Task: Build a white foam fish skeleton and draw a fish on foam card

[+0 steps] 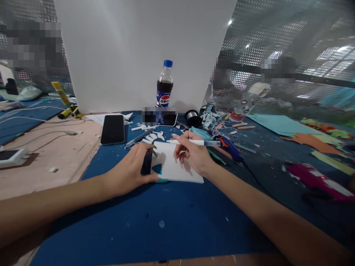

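A white foam board piece (pixel 177 166) lies on the blue cutting mat (pixel 155 221) in front of me. My left hand (pixel 133 168) rests flat on its left edge, fingers spread, holding it down. My right hand (pixel 191 153) hovers over the board's right part and grips a white pen with a blue tip (pixel 194 142), which lies level and points right. A small teal mark (pixel 157 169) shows on the board near my left thumb.
A cola bottle (pixel 164 85) stands at the back before a big white board (pixel 144 51). A black phone (pixel 112 129), white foam scraps (pixel 149 136), a blue glue gun (pixel 229 146), a wire spool (pixel 192 117), coloured paper sheets (pixel 280 123) and a pink object (pixel 316 181) lie around.
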Motion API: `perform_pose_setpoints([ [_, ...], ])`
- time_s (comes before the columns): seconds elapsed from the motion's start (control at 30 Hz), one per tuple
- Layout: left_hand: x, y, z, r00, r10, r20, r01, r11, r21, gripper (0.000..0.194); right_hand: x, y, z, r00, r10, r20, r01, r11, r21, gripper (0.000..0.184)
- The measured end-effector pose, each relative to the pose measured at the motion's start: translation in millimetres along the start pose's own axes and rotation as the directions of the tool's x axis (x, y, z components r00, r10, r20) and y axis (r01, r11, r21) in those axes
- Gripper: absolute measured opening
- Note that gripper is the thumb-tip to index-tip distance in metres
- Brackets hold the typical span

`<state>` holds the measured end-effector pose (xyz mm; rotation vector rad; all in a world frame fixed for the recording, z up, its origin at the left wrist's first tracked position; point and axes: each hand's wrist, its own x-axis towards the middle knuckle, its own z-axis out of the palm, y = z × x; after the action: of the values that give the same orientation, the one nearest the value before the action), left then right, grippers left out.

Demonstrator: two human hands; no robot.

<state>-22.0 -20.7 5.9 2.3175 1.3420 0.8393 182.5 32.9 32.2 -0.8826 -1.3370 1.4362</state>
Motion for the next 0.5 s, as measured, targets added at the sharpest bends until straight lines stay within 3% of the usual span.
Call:
perform_pose_setpoints([
  [0.17, 5.8, -2.0, -6.1, 0.994, -0.051, 0.094, 0.053, 0.999, -0.014, 0.072, -2.8, 3.1, 2.9, 0.999, 0.046, 0.021, -0.045, 0.998, -0.052, 0.046],
  [0.37, 7.9, 1.0, -5.0, 0.996, 0.049, 0.069, -0.054, 0.995, 0.080, 0.058, -3.4, -4.7, 4.4, 0.975, 0.221, -0.013, -0.221, 0.972, -0.079, 0.037],
  [0.5, 8.2, 1.3, -3.8, 1.000, 0.008, 0.027, -0.011, 0.993, 0.117, 0.054, -2.6, -6.7, 2.8, 0.991, 0.121, 0.065, -0.114, 0.989, -0.098, 0.037],
])
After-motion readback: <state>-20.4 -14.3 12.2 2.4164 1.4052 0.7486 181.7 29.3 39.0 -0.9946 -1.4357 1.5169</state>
